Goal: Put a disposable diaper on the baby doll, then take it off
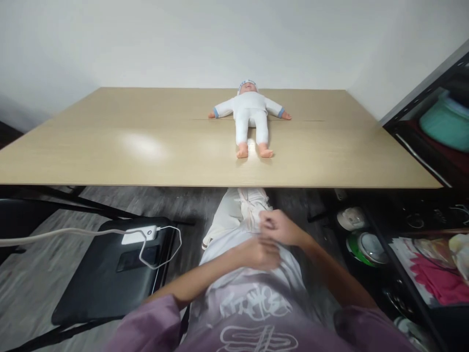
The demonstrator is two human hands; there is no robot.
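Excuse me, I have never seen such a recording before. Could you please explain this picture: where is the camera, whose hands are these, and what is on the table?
There is no machine here. One camera, worn on a person's head, looks forward and down, so you see roughly what the wearer faces.

The left hand and right hand are the wearer's own, bare, close together above the lap. They are blurred; I see nothing held, and cannot tell whether they touch each other.

On the wood-coloured table a baby doll lies on its back, arms spread, feet towards the wearer. It wears white clothes with blue cuffs.

On the left, a black chair holds a white device with a cable attached.
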